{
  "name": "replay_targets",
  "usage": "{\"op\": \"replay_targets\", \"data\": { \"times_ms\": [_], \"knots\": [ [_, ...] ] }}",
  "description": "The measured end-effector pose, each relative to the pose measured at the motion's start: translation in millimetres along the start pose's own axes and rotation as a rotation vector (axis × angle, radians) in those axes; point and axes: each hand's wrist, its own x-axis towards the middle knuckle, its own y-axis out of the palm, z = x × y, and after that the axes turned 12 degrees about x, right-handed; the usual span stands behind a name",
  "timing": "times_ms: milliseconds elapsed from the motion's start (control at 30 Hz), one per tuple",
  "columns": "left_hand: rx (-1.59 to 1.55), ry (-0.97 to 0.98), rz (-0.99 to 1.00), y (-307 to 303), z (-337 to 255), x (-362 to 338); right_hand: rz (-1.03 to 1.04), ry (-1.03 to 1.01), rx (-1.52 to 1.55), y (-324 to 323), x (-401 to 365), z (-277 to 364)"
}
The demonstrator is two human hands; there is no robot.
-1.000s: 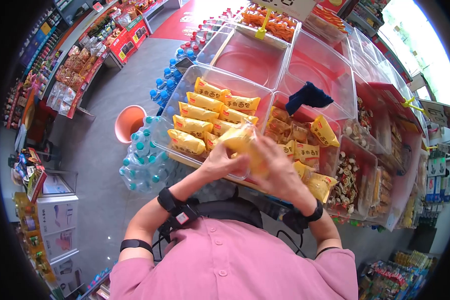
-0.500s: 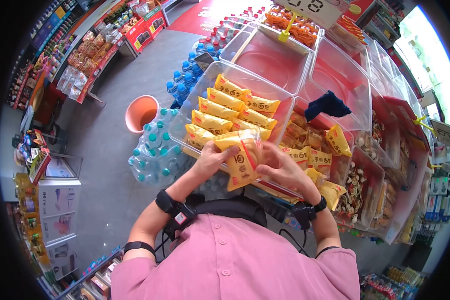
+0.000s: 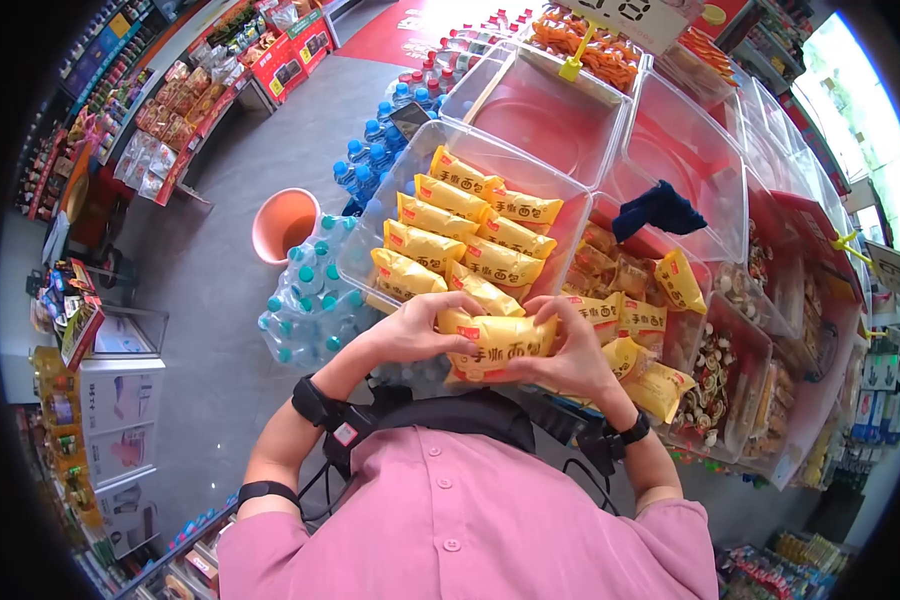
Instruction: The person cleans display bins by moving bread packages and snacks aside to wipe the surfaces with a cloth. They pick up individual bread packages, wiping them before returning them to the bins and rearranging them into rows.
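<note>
A yellow bread packet (image 3: 498, 345) lies level between my two hands at the front edge of the clear bin (image 3: 360, 245), its printed face up. My left hand (image 3: 425, 328) grips its left end, and my right hand (image 3: 573, 350) grips its right end, with the thumb along the lower edge. Just beyond, several yellow packets (image 3: 435, 205) stand in two slanting rows inside the bin. To the right, a neighbouring bin holds more yellow packets (image 3: 678, 282) and small clear-wrapped pieces (image 3: 630, 275).
A dark blue cloth (image 3: 657, 211) lies over the bin edges at right. Water bottles (image 3: 315, 300) and an orange bucket (image 3: 284, 228) stand on the floor at left. Farther bins (image 3: 540, 120), a price sign (image 3: 635, 20) and mushroom-like goods (image 3: 708, 385) are beyond and to the right.
The held packet has turned from upright to level, and both hands now grip its ends. Another packet now shows clearly at the front of the right-hand row in the bin.
</note>
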Motion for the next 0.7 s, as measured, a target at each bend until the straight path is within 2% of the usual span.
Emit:
{"op": "replay_targets", "data": {
  "times_ms": [33,67,133,167,200,233,267,333,367,400,433,467,500,533,600,700],
  "knots": [
    [0.001,-0.001,-0.003,1.1,-0.5,1.0,0.093,-0.124,-0.287,-5.0,-0.8,2.7],
    [0.117,0.041,0.018,1.3,-5.8,1.1,0.093,-0.126,-0.286,-5.0,0.0,10.5],
    [0.232,0.081,0.039,2.8,-10.1,3.4,0.259,-0.247,-0.581,-4.8,0.3,22.2],
    [0.235,0.121,0.041,3.4,-11.6,4.9,0.316,-0.104,-0.477,0.4,-1.0,28.3],
    [0.239,0.161,0.041,2.4,-13.8,6.1,0.321,-0.106,-0.479,-0.1,0.5,29.7],
    [0.218,0.072,0.095,-3.6,-15.9,7.3,0.345,0.000,-0.480,-0.6,3.1,31.1],
    [0.218,0.073,0.086,-7.0,-11.1,10.6,0.370,0.106,-0.483,-2.4,7.2,32.7],
    [0.298,0.245,-0.313,-10.7,16.5,21.0,0.195,-0.157,-0.472,-24.1,27.3,21.8],
    [0.550,0.224,-0.433,-16.1,43.0,30.6,0.085,-0.177,-0.395,-31.6,41.9,21.5],
    [0.549,0.221,-0.453,-16.4,60.3,33.0,-0.025,-0.200,-0.317,-36.3,58.8,22.8],
    [0.802,0.095,-0.452,-18.1,73.7,34.9,-0.012,-0.214,-0.324,-38.3,77.4,18.7],
    [1.051,-0.039,-0.442,-20.7,82.2,37.8,-0.092,-0.226,-0.295,-39.5,96.9,10.1],
    [0.976,-0.187,-0.222,-23.8,86.5,41.5,-0.173,-0.234,-0.264,-40.4,116.9,0.6],
    [0.978,-0.189,-0.232,-26.5,85.2,43.1,-0.168,-0.242,-0.266,-39.9,140.4,-9.5],
    [1.000,-0.150,-0.209,-23.9,81.6,43.4,-0.215,-0.422,-0.466,-32.2,185.0,-28.4],
    [0.972,-0.126,-0.261,-24.5,81.6,41.9,-0.189,-0.364,-0.601,-11.5,232.3,-39.7]
  ]
}}
